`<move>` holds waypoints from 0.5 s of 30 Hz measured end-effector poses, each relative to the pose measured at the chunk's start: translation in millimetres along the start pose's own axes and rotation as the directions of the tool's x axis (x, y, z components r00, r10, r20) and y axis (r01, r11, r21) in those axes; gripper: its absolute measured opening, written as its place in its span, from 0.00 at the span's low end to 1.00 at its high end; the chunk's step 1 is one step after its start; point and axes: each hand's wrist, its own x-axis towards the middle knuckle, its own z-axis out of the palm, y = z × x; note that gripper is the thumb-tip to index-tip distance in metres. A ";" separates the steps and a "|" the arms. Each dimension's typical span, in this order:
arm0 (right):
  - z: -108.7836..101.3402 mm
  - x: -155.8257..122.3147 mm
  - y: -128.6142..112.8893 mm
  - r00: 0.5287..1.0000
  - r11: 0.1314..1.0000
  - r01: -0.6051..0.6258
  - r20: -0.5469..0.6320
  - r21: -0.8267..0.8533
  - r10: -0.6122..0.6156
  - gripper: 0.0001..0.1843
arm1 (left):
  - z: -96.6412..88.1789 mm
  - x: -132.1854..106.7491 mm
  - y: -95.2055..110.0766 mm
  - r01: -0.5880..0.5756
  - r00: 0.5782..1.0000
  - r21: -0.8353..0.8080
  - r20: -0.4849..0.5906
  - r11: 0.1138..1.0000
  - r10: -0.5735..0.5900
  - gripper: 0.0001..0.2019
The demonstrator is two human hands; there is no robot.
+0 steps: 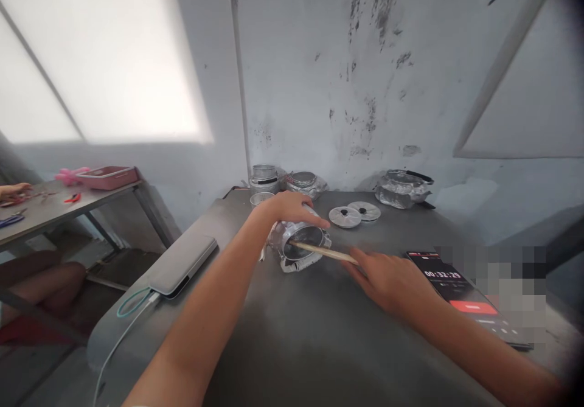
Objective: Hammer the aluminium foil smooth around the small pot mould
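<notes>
A metal pot (pixel 309 235) was on the grey tabletop (pixel 283 352), in front of the person, its round mouth turned toward the camera. The left hand (pixel 294 207) reached over its upper side, thumb spread from the fingers; how firmly that grip closed on the pot could not be told, as part of it was hidden. The right hand (pixel 387 279) had its grip closed around a wooden stick (pixel 326 250) — the far end of the stick was inside the pot's mouth. A pale, wrapped handle (pixel 298 265) showed along the pot's near side.

Just beyond the pot, to the right, two round lids (pixel 345 217) with black knobs lay partly overlapping. Near the wall (pixel 296 78) stood a stacked pot (pixel 264 179) and a wrapped pot (pixel 302 180) on the left, with another wrapped pot (pixel 396 193) with a black handle well off to the right.

A pale flat box (pixel 185 265) with a cable (pixel 119 337) lay left of the left arm. A phone (pixel 460 291) lay beside the right arm — its screen read 00:32:29.

At the far left, a second table (pixel 98 203) bore a red tray (pixel 109 179), a pink thing (pixel 69 176) and a small red tool (pixel 73 198), and a co-worker's hand (pixel 16 191) showed at its edge.
</notes>
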 end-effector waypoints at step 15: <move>22.6 1.7 -1.7 0.983 0.997 -0.035 -0.180 -0.075 0.021 0.29 | 10.1 17.8 10.2 0.182 0.982 0.022 -0.061 0.983 -0.180 0.35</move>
